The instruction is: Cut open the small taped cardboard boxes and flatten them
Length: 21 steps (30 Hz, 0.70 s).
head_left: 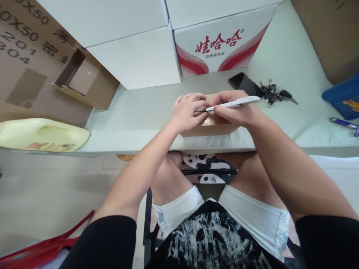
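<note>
A small brown cardboard box [209, 130] with shiny tape on top lies at the table's front edge. My left hand [189, 109] bears on its left side, with fingers bent over the top and thumb stretched towards the middle. From the right, my right hand [234, 110] grips a slim white pen-shaped tool [238, 102]. Its front end points left, down at the box top between my hands. Whether the tip is a blade or a pen point is too small to tell. My fingers hide part of the box top.
Behind the box are a black phone [245, 84], a bunch of keys [275, 92] and stacked white cartons [140, 59]. A pale yellow bottle [47, 134] and an open cardboard box [92, 80] are on the left. Purple scissors [344, 123] and a blue container [343, 99] lie right.
</note>
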Tool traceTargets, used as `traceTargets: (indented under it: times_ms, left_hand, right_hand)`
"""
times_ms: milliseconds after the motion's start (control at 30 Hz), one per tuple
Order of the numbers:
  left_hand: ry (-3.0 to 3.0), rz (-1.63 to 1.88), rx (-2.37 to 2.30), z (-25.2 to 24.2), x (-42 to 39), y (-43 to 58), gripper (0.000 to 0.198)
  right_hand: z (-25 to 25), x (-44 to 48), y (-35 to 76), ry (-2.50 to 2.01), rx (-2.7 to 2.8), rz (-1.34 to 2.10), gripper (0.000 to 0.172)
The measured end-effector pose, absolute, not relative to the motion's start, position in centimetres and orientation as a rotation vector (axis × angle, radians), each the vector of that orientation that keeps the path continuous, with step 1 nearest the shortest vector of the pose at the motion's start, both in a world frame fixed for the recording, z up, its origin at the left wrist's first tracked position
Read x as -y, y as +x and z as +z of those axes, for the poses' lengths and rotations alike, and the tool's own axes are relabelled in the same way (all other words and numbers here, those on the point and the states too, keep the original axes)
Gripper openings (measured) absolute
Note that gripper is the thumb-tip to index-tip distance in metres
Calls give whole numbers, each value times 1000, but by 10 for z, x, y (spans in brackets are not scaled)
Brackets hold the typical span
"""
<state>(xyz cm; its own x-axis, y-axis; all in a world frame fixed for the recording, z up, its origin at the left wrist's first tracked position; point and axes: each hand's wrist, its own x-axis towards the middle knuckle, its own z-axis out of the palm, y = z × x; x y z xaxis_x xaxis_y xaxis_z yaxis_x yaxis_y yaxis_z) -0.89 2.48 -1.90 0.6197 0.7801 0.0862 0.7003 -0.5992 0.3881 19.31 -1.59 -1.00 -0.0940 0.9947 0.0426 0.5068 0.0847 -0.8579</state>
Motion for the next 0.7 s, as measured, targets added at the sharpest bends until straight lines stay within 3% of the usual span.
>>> traceTargets:
  times_ms: [700]
  left_hand:
    - [2518, 366, -1195, -19, -25, -8, 27]
  right_hand:
    - [-13, 11, 199, -1488, 1821, 770, 7]
